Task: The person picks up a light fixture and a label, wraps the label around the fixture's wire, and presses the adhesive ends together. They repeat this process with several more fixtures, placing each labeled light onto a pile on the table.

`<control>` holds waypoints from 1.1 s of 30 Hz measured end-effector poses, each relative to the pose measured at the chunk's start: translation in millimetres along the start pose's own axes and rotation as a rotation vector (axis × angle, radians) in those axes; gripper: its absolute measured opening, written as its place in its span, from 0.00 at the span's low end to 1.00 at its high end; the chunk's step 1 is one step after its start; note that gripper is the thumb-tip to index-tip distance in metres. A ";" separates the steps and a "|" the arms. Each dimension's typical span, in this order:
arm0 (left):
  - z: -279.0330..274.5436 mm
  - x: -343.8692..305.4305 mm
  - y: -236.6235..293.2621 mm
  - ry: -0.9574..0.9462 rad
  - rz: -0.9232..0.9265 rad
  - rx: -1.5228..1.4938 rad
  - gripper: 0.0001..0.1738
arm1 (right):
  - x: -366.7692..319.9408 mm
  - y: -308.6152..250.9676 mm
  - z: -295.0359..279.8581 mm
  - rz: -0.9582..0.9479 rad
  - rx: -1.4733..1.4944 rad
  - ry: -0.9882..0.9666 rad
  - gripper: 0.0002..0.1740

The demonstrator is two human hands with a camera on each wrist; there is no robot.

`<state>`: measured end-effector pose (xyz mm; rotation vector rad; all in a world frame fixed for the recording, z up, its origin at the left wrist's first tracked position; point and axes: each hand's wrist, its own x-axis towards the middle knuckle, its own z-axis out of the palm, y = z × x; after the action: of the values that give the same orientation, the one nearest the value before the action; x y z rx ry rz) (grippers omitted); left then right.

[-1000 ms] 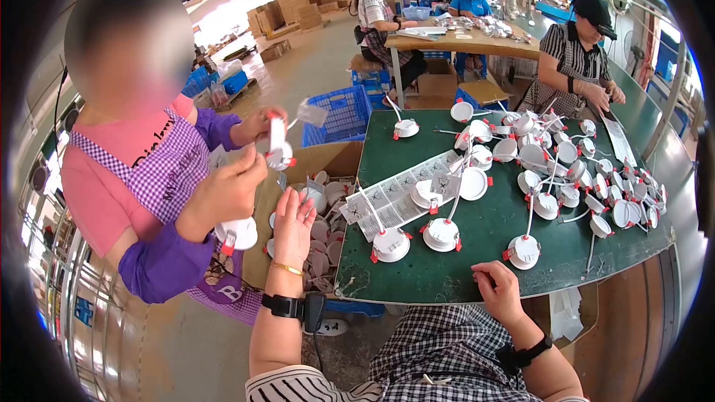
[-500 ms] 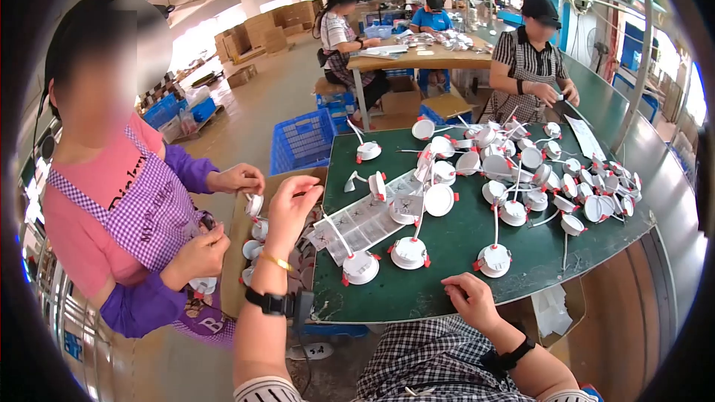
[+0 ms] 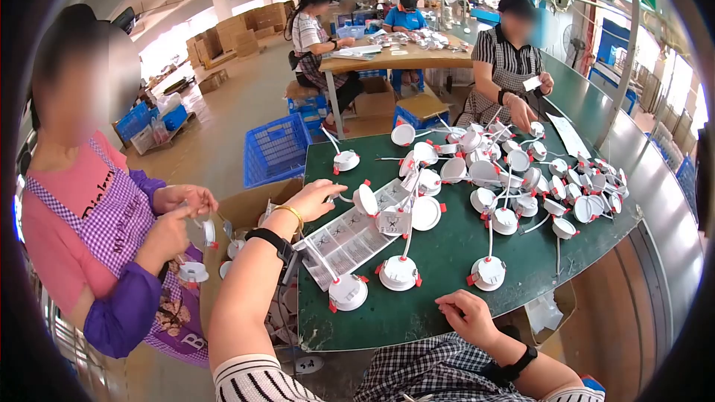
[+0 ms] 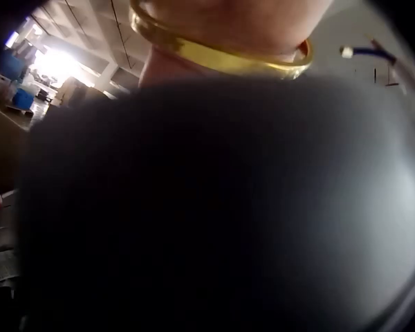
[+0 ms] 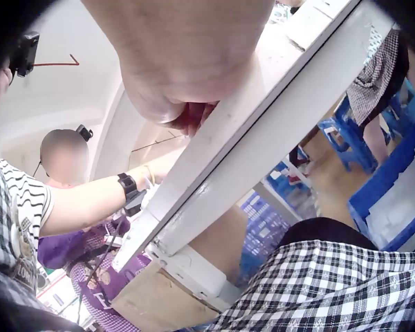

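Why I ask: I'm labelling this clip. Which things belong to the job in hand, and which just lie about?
Job in hand: left hand beside a white downlight; printed sheets; green table, right hand resting on its edge.
Lying about: blue crate; stacked cartons; far wooden table.

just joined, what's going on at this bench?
A person is at a green table covered with white round light fittings. Their left hand reaches to the wire of one fitting by the instruction sheets; whether the fingers pinch it is unclear. Their right hand rests on the near table edge, holding nothing. A neighbour in a purple apron handles another fitting.
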<state>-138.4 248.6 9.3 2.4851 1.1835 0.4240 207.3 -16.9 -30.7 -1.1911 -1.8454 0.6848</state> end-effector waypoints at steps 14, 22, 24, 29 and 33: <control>-87.1 -21.3 179.4 0.099 -0.273 -0.275 0.10 | 55.8 -50.6 -32.1 -0.339 -0.074 0.159 0.18; -44.1 -44.4 278.0 -0.375 -0.253 -1.068 0.20 | 71.6 -69.5 -40.8 -0.163 -0.043 0.163 0.13; -47.6 -47.4 275.2 -0.320 -0.288 -1.122 0.22 | 60.7 -73.0 -50.8 0.347 0.503 -0.092 0.14; 1.4 -49.3 247.4 -0.121 -0.097 -0.824 0.24 | 48.9 -49.9 -30.6 0.426 0.843 -0.106 0.16; 25.7 -46.7 253.1 0.102 -0.178 -0.711 0.16 | 46.4 -47.0 -27.6 0.335 0.737 -0.196 0.14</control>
<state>16.4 58.4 91.7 1.7537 1.0398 0.7700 198.6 6.8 36.2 -0.9473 -1.3336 1.5532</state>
